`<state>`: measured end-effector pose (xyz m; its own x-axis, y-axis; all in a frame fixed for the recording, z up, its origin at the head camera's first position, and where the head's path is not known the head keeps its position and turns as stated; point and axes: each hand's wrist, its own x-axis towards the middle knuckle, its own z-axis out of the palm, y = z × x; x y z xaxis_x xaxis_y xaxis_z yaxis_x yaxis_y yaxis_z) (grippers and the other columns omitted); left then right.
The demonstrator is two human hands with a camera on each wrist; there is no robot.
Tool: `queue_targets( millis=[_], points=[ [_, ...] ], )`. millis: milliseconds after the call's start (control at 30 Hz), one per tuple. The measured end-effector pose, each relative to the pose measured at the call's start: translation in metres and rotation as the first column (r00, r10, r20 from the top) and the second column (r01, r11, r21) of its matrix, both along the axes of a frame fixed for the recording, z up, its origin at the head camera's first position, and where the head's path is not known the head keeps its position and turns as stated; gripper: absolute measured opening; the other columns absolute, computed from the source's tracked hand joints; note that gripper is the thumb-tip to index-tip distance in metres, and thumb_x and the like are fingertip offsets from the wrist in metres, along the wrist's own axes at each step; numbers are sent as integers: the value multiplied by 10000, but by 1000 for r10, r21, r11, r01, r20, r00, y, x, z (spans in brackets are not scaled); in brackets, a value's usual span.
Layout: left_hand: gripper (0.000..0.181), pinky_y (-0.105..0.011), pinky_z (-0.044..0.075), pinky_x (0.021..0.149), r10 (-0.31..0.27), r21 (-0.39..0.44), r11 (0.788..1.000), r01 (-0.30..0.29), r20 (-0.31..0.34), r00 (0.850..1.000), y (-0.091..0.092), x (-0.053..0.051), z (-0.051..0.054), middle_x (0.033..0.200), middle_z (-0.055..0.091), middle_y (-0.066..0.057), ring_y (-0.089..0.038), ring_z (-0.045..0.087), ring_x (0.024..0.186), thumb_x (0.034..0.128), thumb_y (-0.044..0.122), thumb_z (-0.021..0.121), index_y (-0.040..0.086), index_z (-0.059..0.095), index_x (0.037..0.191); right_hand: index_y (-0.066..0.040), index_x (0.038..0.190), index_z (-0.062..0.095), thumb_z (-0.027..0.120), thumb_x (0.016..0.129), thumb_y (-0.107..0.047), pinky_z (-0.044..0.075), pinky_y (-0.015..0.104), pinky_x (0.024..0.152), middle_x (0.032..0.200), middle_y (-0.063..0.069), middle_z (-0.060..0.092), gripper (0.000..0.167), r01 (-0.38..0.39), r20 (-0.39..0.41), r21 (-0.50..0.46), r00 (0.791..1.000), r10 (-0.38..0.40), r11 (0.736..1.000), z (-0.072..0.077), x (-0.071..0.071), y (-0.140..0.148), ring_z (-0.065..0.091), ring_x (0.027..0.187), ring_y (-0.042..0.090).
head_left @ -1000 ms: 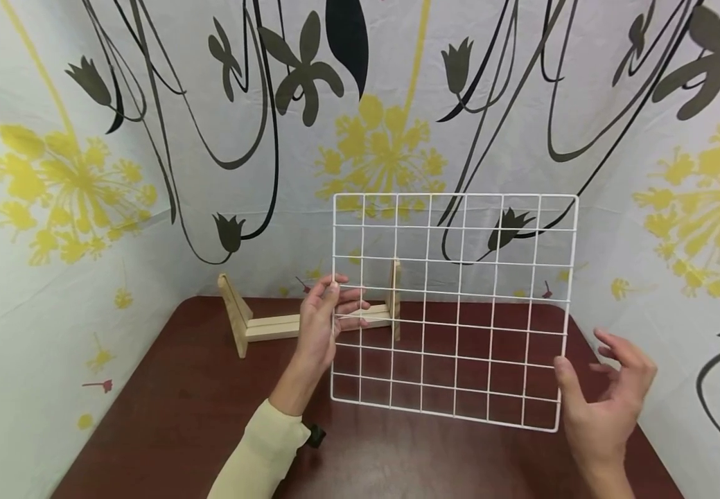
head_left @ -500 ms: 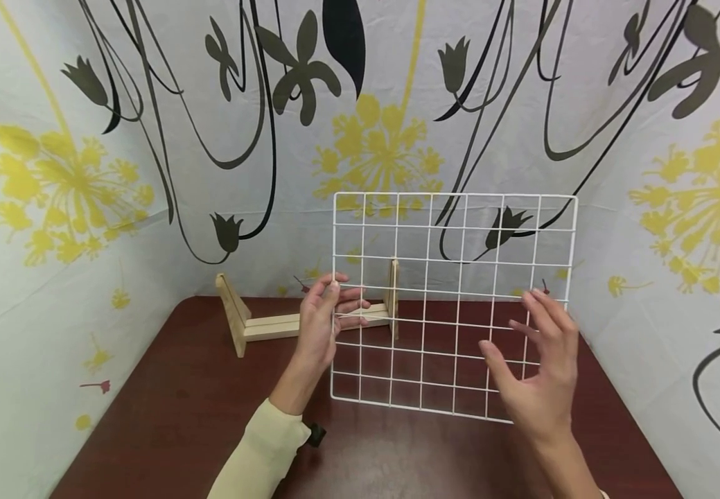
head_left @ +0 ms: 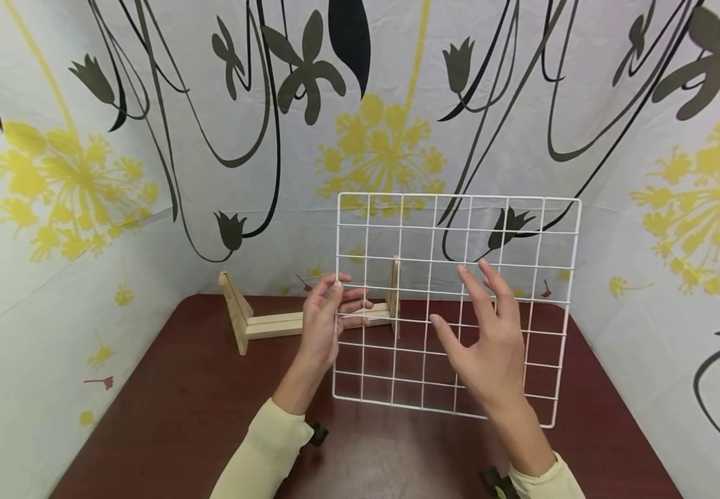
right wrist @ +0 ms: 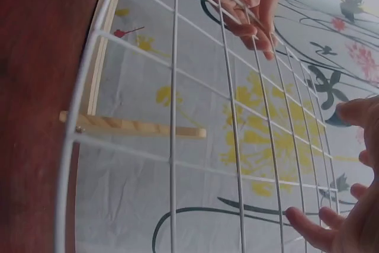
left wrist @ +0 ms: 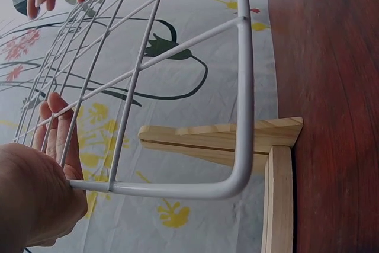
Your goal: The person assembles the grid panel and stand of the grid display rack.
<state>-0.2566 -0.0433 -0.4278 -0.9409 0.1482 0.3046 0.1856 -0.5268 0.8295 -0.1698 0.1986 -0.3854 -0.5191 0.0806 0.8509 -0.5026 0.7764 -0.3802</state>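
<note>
A white wire grid panel (head_left: pixel 443 290) is held upright above the table, its squares facing me. My left hand (head_left: pixel 322 315) grips its left edge, thumb on the near side and fingers reaching behind the wires; the left wrist view shows those fingers (left wrist: pixel 62 128) through the mesh. In front of the panel's right half, my right hand (head_left: pixel 490 339) is raised with fingers spread and holds nothing. The right wrist view has this hand (right wrist: pixel 349 188) at the right edge, close to the wires; whether it touches them I cannot tell.
Behind the panel, a pale wooden stand (head_left: pixel 272 326) with two upright ends and a crossbar sits on the dark red-brown table (head_left: pixel 166 409). A flower-printed cloth (head_left: pixel 197 138) surrounds the table at the back and both sides.
My right hand has moved left from beside the panel's right edge to in front of its right half, fingers still spread. The left hand and panel have barely shifted.
</note>
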Motion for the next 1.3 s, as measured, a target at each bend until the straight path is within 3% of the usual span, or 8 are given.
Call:
queue_targets(
  millis=[67,133,400,667,800,933,1033,1300],
  points=[
    [277,-411,660,682,4,-4,1000,-4,1,1000,0,0,0,1009,817,-29,-192,794,860,1131,279,513,31,537,1251,-227,1515,590,858,816,-285,465,599,1063,1643,122,471,752,17,6,12,1000,-17,1000,1,-3,-3,514,1433,390],
    [275,-432,664,685,9,-7,1000,-9,0,1000,1,0,-1,1014,814,-32,-203,793,864,1130,287,517,42,542,1253,-232,1521,582,866,814,-283,456,628,1087,1670,119,438,764,25,12,29,1000,-25,999,1,-7,-6,480,1480,394],
    [242,-433,664,677,20,8,1000,-20,0,1000,-1,2,-1,1026,814,-64,-206,797,858,1129,297,518,84,562,1235,-236,1556,539,871,840,-251,429,658,1148,1741,127,312,789,9,54,64,998,-12,998,-1,-24,-19,360,1578,383],
    [303,-396,663,660,21,24,1000,-21,-18,1000,3,3,-1,999,820,-29,-197,797,854,1133,278,507,8,518,1270,-264,1594,482,886,847,-184,447,660,1133,1758,129,263,852,24,109,63,994,-31,998,-5,-35,-30,364,1557,444],
    [268,-385,663,660,10,29,1000,-9,-30,999,8,1,-2,1000,822,-25,-196,800,855,1132,281,511,48,546,1260,-271,1585,486,893,844,-182,504,663,1005,1720,147,324,850,90,134,50,986,-96,995,-8,-40,-34,420,1461,487],
    [258,-410,664,690,-17,15,1000,18,-45,999,14,-2,-4,1010,823,0,-196,801,875,1135,295,499,76,557,1259,-276,1542,530,887,843,-156,549,593,731,1655,137,393,794,177,155,28,971,-179,984,-12,-46,-37,456,1351,471],
    [257,-436,665,690,-1,19,1000,2,-45,999,14,-2,-6,1004,822,-3,-202,801,872,1135,292,499,71,561,1252,-279,1505,567,857,845,-95,531,554,616,1608,116,431,743,203,161,-1,966,-200,979,-13,-52,-40,473,1315,441],
    [411,-465,666,702,31,29,999,-31,-33,999,6,-2,-8,1000,816,-18,-218,794,874,1138,279,492,-81,466,1335,-281,1402,642,746,881,10,535,531,558,1512,77,507,605,212,147,-44,968,-203,976,-12,-63,-47,511,1231,390]
  ],
)
